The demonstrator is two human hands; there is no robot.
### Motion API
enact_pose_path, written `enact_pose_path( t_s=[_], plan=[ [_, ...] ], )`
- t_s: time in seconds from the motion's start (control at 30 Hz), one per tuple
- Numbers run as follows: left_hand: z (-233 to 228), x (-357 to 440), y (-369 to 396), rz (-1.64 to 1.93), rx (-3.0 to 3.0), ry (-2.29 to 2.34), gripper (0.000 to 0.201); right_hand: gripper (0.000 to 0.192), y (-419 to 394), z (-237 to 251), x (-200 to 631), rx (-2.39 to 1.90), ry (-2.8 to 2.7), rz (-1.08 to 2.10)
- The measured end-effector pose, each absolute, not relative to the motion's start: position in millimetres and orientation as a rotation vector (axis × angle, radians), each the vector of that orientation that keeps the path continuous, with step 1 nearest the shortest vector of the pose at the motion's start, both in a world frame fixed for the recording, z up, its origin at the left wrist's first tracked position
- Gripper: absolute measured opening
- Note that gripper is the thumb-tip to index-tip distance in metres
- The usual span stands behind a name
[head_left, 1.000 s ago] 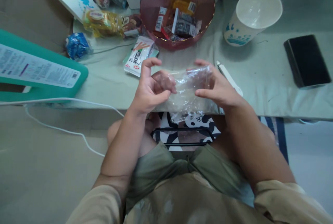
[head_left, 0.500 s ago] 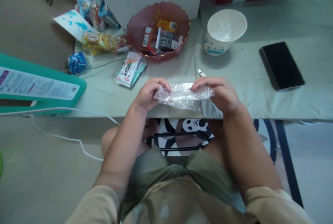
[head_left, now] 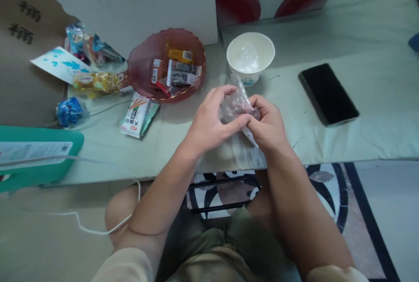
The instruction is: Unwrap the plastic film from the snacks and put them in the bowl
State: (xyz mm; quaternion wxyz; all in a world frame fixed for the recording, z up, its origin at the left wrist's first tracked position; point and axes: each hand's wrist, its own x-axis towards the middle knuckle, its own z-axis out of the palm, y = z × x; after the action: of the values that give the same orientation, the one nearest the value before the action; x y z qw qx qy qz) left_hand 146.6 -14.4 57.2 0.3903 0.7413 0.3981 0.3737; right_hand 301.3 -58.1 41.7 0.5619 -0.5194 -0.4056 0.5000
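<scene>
Pinching clear plastic wrap between left hand and right hand | paper cup at 12 o'clock | phone at 2 o'clock on desk

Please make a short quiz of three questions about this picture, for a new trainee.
1. True or false: the black phone lies inside the red bowl.
2. What do the left hand and the right hand hold together?
A. clear plastic wrapper
B. a spoon
C. a pen
3. Fill in: the white paper cup stands ____ on the table.

Key: 1 false; 2 A; 3 upright.
</scene>
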Motion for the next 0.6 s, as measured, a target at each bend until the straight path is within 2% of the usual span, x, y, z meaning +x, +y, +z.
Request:
enact_pose_path(
  t_s=[0.07, 0.17, 0.27, 0.33, 0.37, 0.47, 0.53, 0.6],
  plan=[
    [55, 151, -8, 0.845, 1.800, 0.883, 0.046, 0.015, -58, 46, 303, -1.011, -0.825, 1.353],
    [59, 151, 17, 0.835, 1.795, 0.866, 0.033, 0.025, -58, 50, 307, -0.813, -0.619, 1.483],
    [82, 164, 50, 1.069, 2.027, 1.051, 0.015, 0.027, -55, 48, 312, -0.891, -0.534, 1.346],
    [102, 186, 70, 1.105, 2.270, 1.205, 0.019, 0.022, -52, 46, 314, -0.974, -0.495, 1.240],
    [111, 200, 78, 1.022, 2.379, 1.306, 0.024, 0.022, -50, 45, 316, -0.994, -0.482, 1.213],
    [118, 242, 101, 0.272, 2.531, 1.489, 0.026, 0.023, -48, 45, 319, -1.003, -0.495, 1.202],
    [108, 264, 115, -0.095, 2.465, 1.451, 0.022, 0.024, -48, 46, 322, -1.019, -0.536, 1.190],
    [94, 278, 130, -0.120, 2.332, 1.358, 0.030, 0.022, -48, 47, 325, -1.038, -0.563, 1.168]
  ],
)
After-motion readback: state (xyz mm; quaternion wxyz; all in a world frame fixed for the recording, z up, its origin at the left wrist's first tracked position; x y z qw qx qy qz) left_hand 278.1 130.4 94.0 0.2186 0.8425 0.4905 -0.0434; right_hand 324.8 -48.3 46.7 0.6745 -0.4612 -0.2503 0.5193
